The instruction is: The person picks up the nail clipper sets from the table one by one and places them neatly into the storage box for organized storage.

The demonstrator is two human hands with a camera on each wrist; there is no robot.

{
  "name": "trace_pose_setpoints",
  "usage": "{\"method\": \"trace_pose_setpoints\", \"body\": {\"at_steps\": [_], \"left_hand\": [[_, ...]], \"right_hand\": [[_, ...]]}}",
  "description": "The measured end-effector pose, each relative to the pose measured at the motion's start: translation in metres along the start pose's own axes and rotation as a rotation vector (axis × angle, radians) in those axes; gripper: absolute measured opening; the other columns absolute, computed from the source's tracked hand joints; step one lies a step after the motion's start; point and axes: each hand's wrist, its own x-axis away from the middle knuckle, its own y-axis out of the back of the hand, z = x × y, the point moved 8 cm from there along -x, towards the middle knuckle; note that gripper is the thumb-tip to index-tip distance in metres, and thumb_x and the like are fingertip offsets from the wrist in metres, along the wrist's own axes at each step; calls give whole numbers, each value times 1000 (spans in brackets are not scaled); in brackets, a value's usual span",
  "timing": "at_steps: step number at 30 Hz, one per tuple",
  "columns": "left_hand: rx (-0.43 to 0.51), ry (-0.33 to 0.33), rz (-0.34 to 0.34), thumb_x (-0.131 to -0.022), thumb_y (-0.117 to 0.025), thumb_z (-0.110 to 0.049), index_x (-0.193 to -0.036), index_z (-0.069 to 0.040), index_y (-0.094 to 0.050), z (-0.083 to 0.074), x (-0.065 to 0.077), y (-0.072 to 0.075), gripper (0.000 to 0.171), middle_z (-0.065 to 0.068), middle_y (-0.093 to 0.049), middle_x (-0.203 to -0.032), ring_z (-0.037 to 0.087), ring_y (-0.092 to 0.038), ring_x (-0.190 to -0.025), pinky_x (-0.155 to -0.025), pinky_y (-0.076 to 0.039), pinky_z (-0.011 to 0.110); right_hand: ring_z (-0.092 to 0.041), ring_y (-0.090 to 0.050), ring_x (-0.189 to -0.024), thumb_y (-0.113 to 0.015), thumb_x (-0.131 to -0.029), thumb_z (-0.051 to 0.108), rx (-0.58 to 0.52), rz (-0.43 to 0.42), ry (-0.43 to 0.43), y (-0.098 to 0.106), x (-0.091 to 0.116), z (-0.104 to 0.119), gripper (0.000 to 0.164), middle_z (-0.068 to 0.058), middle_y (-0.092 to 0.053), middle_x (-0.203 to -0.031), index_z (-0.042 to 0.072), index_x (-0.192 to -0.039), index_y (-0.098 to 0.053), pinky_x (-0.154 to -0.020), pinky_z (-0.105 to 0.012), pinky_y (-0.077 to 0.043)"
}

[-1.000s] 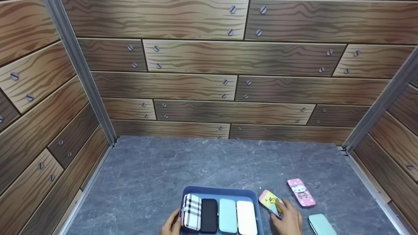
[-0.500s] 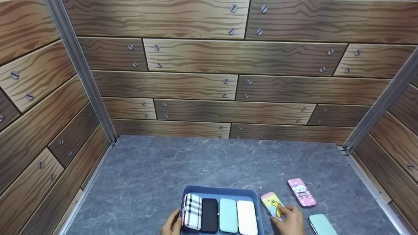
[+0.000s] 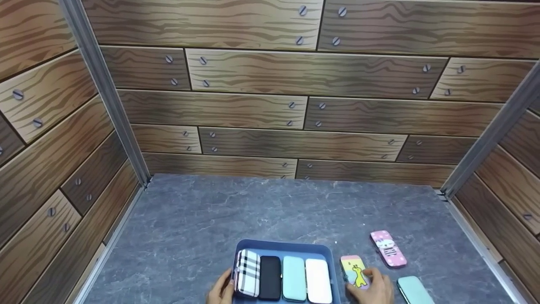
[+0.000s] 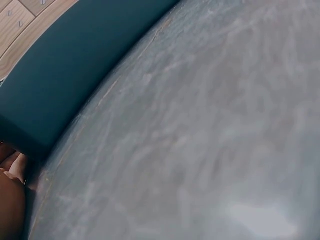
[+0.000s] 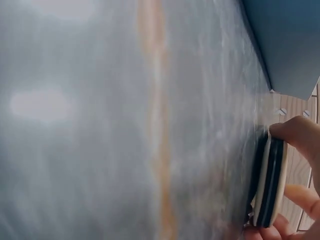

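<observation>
A blue tray (image 3: 287, 243) stands at the front middle of the table in the head view. Along its left wall, my left hand (image 3: 220, 289) grips the side, with the fingers partly hidden. My right hand (image 3: 374, 289) pinches a small flat case with a yellow giraffe print (image 3: 352, 267), just right of the tray. In the right wrist view the case's edge (image 5: 271, 182) shows between thumb and fingers, close over the table. Inside the tray lie a plaid case (image 3: 249, 273), a black case (image 3: 270, 278), a mint case (image 3: 294, 278) and a white case (image 3: 318, 280), side by side.
A pink case with a cartoon figure (image 3: 388, 249) lies right of the right hand. Nearer the front is another mint case (image 3: 415, 290), cut off by the frame. Wood-print walls (image 3: 253, 109) enclose the grey marbled table (image 3: 202, 215) at the back and both sides.
The giraffe-print case has turned from slanted to nearly upright in the head view and shifted slightly right and nearer, with my right hand. The left hand and tray stay in place.
</observation>
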Motion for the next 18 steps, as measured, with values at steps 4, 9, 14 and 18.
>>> {"method": "trace_pose_setpoints", "body": {"at_steps": [4,9,14,18], "left_hand": [[-8,-8,7,-89,-58,-4,-118,2,-63,0,-1,0,31,20,-65,-113,9,-62,-92,-81,-50,20],[-28,4,1,-89,-58,-5,-118,0,-64,0,-1,1,30,18,-65,-112,9,-62,-93,-81,-49,19],[-25,21,14,-89,-58,-6,-119,-2,-64,-1,0,0,31,18,-65,-114,13,-62,-95,-83,-49,20],[-19,14,14,-89,-58,-6,-119,-1,-64,-1,0,0,31,18,-65,-114,13,-63,-94,-83,-50,21]], "right_hand": [[-32,-48,-87,-86,-53,44,-50,-31,-53,-2,3,-4,78,-21,-50,-99,3,-111,-53,-71,-45,-40],[-32,-48,-86,-86,-51,44,-94,-82,-99,-1,8,-8,78,-21,-48,-98,4,-109,-52,-70,-44,-40],[-32,-48,-83,-87,-50,38,-105,-151,-129,4,13,-9,73,-21,-47,-94,3,-103,-52,-66,-42,-40],[-31,-47,-83,-87,-51,35,-98,-158,-151,7,18,-6,69,-20,-47,-95,4,-102,-52,-65,-41,-39]]}}
